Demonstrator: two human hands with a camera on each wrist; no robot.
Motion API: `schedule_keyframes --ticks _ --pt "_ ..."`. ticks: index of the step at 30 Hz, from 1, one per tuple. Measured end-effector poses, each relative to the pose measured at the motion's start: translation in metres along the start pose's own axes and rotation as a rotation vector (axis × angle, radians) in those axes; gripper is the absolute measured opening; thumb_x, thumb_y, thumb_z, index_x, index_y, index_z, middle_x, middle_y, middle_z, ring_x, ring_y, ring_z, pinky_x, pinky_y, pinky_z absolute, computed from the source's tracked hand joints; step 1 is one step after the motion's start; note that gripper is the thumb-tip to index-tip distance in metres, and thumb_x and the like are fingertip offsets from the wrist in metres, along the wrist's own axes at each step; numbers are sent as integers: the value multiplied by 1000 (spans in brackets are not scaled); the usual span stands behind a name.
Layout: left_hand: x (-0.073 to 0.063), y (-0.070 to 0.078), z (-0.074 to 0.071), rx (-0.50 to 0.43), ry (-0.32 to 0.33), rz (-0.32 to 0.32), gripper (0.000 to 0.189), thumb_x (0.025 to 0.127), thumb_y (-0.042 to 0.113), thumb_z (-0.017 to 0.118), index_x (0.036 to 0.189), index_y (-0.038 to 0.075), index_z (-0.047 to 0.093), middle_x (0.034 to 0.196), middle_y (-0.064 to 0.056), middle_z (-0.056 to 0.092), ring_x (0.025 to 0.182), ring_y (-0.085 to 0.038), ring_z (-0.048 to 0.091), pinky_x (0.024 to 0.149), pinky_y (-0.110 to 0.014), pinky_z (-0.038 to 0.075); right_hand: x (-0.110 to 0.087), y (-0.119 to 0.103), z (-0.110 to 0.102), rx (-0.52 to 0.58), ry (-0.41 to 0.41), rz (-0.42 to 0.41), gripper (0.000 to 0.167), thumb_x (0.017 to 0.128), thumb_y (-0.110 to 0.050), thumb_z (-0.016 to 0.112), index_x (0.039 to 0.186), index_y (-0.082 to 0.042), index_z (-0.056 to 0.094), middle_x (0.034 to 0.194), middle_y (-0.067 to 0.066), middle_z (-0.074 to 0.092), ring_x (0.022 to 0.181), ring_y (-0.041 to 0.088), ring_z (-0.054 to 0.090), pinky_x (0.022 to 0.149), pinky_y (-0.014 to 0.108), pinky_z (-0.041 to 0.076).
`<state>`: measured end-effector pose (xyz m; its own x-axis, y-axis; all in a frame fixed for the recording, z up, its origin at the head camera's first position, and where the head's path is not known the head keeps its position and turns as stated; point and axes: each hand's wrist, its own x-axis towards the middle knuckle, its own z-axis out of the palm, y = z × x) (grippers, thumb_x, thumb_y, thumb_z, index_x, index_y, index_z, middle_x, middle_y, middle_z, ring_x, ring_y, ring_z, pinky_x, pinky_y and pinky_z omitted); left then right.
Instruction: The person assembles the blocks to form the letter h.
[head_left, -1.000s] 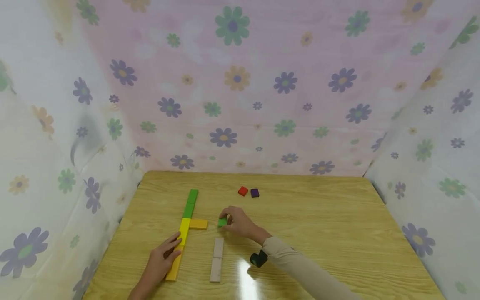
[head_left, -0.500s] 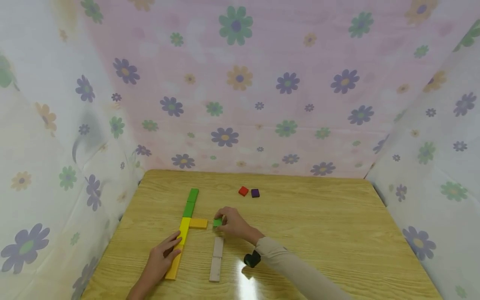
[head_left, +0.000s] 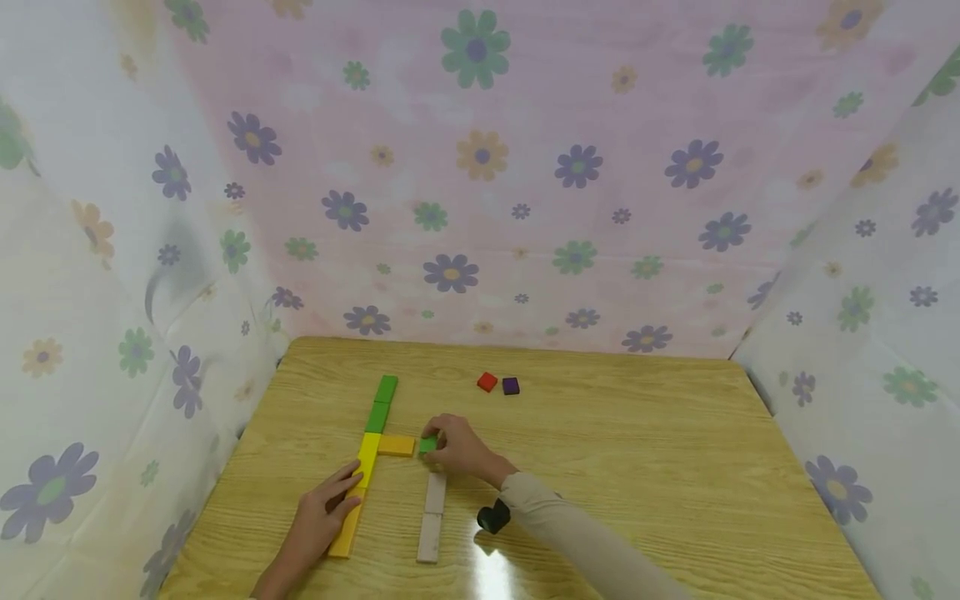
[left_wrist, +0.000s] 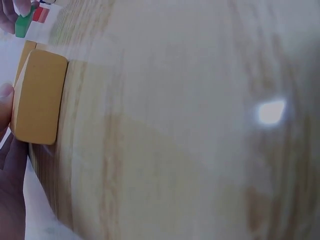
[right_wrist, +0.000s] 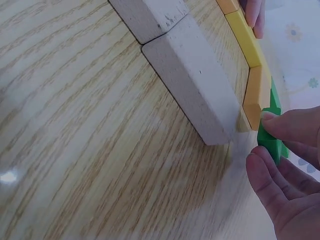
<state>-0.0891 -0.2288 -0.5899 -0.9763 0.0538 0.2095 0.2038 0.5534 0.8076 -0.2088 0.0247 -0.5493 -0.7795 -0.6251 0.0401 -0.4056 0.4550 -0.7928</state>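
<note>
My right hand (head_left: pixel 461 448) pinches a small green block (right_wrist: pixel 270 145) between thumb and fingers. It holds the block just off the right end of an orange block (head_left: pixel 396 446) that juts sideways from a row. That row has two green blocks (head_left: pixel 382 403) at the far end, then a yellow block (head_left: pixel 368 454) and another orange block (head_left: pixel 347 529) nearest me. Across the yellow and near orange blocks my left hand (head_left: pixel 318 517) rests with fairly straight fingers, its thumb touching the orange one, as the left wrist view also shows.
Two pale wooden blocks (head_left: pixel 428 537) lie end to end in a line below the right hand. Farther back on the wooden table (head_left: pixel 637 433) sit a red block (head_left: pixel 487 382) and a purple block (head_left: pixel 511 386). Flowered sheets (head_left: pixel 480 208) surround the table. A dark object (head_left: pixel 493 516) is at the right wrist.
My right hand has slid left with the green block, closing most of the distance to the sideways orange block. The left hand stays in place on the row.
</note>
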Motion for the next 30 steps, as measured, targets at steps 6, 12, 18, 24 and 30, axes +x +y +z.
schedule_keyframes --ticks 6,12,18,24,30 --pt "0 -1 0 -15 2 -5 36 85 7 70 120 2 65 135 -9 54 122 -30 50 87 -13 47 6 0 7 -22 3 18 22 81 -4 75 101 -3 67 97 5 59 71 4 54 61 16 49" --pt "0 -2 1 -18 -2 -1 36 84 6 70 119 2 65 134 -9 54 121 -30 50 87 -15 48 9 3 12 -54 3 24 22 79 -3 74 100 -4 67 93 2 57 69 4 51 59 15 47" --pt "0 -1 0 -17 -1 -14 36 84 5 70 120 2 66 134 -8 54 121 -30 50 88 -20 49 10 2 14 -82 -4 10 23 80 -5 75 101 -4 67 93 4 58 74 10 53 61 15 46" --pt "0 0 0 -25 -2 -11 37 83 3 70 120 1 65 135 -9 53 122 -30 50 87 -16 48 10 1 13 -107 -9 25 24 80 -5 75 103 -5 67 94 2 58 78 13 53 63 15 44" --pt "0 0 1 -23 -1 -11 37 83 2 70 119 1 65 135 -10 53 122 -30 50 87 -14 48 10 2 14 -101 -6 33 24 80 -4 74 103 -5 66 96 2 57 76 10 51 63 15 45"
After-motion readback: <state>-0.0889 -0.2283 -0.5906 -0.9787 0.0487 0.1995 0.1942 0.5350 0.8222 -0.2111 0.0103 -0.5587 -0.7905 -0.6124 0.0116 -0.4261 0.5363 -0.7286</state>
